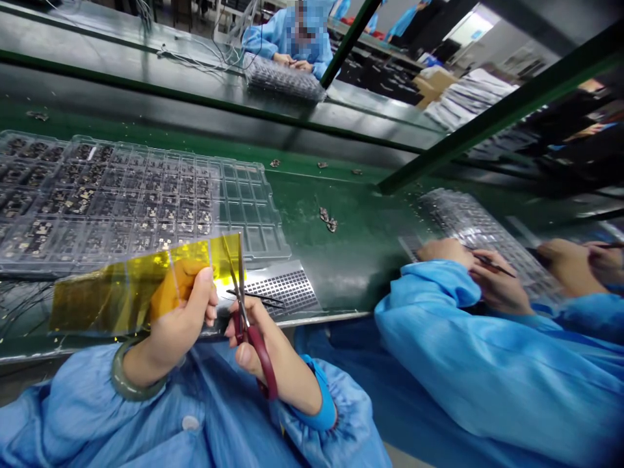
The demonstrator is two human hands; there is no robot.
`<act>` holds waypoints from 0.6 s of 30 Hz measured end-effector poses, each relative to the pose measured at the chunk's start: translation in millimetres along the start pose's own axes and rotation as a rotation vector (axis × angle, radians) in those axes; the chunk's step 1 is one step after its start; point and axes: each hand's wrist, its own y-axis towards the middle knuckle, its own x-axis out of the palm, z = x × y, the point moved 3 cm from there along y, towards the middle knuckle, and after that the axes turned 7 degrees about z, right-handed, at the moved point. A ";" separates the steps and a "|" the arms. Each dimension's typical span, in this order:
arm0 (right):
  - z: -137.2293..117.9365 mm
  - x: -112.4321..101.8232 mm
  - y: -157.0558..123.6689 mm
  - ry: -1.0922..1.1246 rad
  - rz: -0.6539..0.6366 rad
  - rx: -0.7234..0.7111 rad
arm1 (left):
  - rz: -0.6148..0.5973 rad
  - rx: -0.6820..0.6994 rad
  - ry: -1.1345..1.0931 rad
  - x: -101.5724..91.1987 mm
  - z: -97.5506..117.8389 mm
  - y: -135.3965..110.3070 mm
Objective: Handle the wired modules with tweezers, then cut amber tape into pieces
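Note:
A long strip of clear amber film [100, 292] is pinched in my left hand [180, 315], with some of the fingers showing through from behind it. My right hand [260, 325] grips scissors [263, 361] with dark red handles. Their slightly parted blades point up at the film's right end; whether they touch it I cannot tell. Dark tweezers [266, 299] stick out beside my right hand, and whether it holds them too is unclear. Behind lies a silvery sheet [292, 286] with rows of small dark squares.
Clear plastic trays [253, 195] with small electronic parts stand at the back left on the green table [351, 247]. Several loose parts [328, 220] lie behind. A co-worker's hands [497, 279] work close on my right, and another person sits opposite. A green bar [463, 136] slants overhead.

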 end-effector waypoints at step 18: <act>6.2 0.3 1.5 0.019 0.061 -0.004 | 0.005 0.063 -0.063 3.2 3.2 1.0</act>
